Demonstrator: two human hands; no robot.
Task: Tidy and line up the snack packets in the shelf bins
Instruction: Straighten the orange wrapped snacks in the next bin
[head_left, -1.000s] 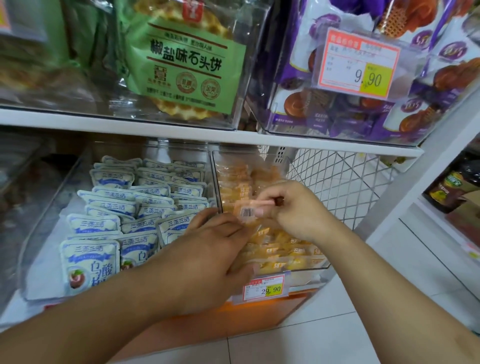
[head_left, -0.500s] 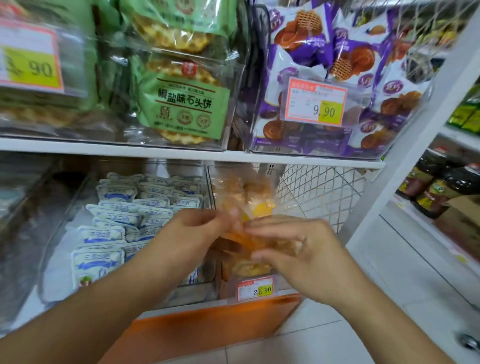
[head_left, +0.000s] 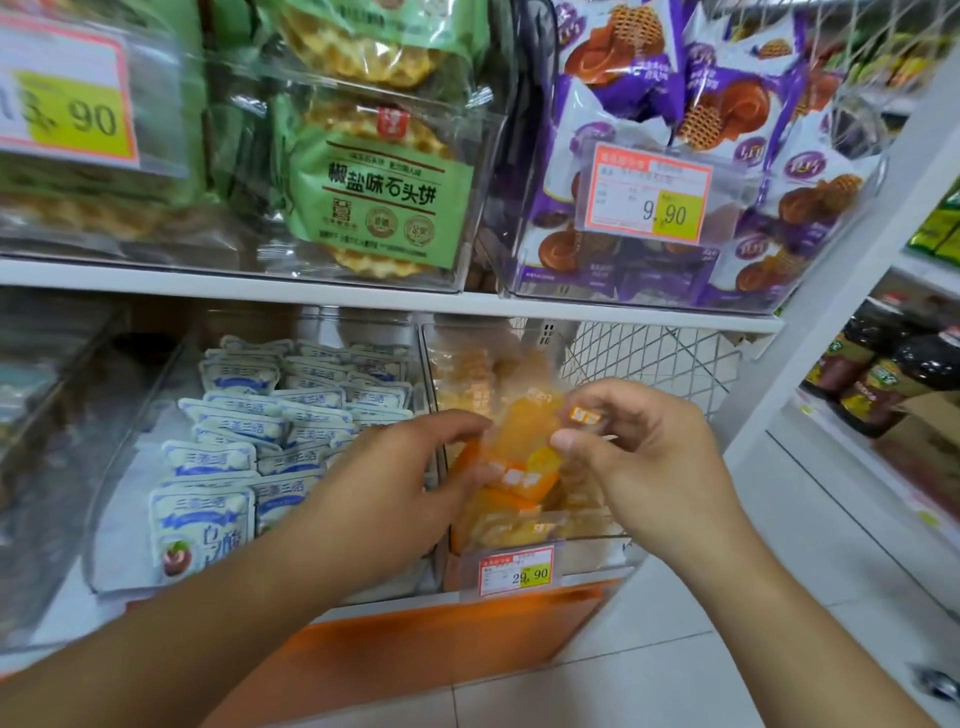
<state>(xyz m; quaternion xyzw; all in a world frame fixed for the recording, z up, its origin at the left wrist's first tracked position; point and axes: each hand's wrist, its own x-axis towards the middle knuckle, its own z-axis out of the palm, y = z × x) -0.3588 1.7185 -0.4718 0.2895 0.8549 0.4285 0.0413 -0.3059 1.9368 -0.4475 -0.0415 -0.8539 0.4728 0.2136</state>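
Sorting the orange packets in the lower right bin

We have both hands over the clear bin (head_left: 597, 545): our left hand (head_left: 395, 488) grips a few orange packets (head_left: 519, 457) at one edge, and our right hand (head_left: 639, 452) pinches them from the other side, a small packet (head_left: 586, 415) in its fingertips. The blue-and-white packets (head_left: 270, 431) in the next bin already look lined up; the orange ones beneath still look jumbled, so we judge this bin about half done.

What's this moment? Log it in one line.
both hands grip orange packets | above clear bin | lining up unfinished
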